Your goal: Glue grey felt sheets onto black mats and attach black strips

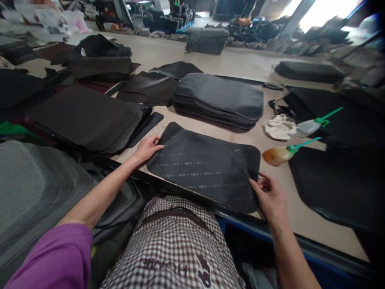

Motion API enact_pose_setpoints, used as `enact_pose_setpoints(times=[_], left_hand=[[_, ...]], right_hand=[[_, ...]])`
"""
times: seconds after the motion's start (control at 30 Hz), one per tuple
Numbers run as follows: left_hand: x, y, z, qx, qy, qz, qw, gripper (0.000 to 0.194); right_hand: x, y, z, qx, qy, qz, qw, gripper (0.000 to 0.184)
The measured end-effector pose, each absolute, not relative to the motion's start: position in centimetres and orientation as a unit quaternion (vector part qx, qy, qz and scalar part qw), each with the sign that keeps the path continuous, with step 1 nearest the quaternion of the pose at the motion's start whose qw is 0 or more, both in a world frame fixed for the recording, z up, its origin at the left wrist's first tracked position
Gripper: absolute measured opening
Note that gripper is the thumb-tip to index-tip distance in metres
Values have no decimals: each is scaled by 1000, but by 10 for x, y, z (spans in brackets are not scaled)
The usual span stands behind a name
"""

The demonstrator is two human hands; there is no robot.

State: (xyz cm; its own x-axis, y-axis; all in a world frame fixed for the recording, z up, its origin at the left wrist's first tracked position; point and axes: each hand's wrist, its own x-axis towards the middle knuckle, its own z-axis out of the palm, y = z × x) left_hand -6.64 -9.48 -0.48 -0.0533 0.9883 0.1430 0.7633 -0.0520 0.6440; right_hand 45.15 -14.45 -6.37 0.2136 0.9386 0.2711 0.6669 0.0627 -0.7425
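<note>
A black fabric panel [204,164] with faint dotted lines lies flat on the table in front of me. My left hand [147,148] rests on its left edge, fingers curled over the corner and pinching it. At the panel's right edge my right hand [270,194] pinches the fabric between thumb and fingers. Both hands hold the panel down against the table top [261,140].
A stack of dark panels [219,100] lies behind it and another stack [87,118] to the left. Two squeeze bottles with green nozzles [282,154] [313,125] and a white rag [279,127] lie to the right. Grey pieces [33,184] pile at my left.
</note>
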Motion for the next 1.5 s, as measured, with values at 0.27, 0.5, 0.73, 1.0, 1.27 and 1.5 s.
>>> enact_pose_setpoints(times=[0.27,0.5,0.73,1.0,1.27,1.5], left_hand=[[-68,-92,-10,662,670,284,182,37],[-70,-96,-19,700,634,304,124,57],[-78,-90,-36,815,550,182,27,49],[-93,-86,-32,805,584,92,49,60],[-52,-19,-39,836,540,95,20,74],[-36,-7,-51,842,536,63,8,80]], right_hand=[[450,-143,-63,-661,-593,194,417,64],[447,-147,-56,-650,-676,15,348,63],[441,-149,-52,-584,-790,-34,187,63],[445,-143,-44,-620,-753,-13,219,40],[392,-76,-8,-606,-778,11,166,59],[386,-57,-33,-621,-776,24,114,75]])
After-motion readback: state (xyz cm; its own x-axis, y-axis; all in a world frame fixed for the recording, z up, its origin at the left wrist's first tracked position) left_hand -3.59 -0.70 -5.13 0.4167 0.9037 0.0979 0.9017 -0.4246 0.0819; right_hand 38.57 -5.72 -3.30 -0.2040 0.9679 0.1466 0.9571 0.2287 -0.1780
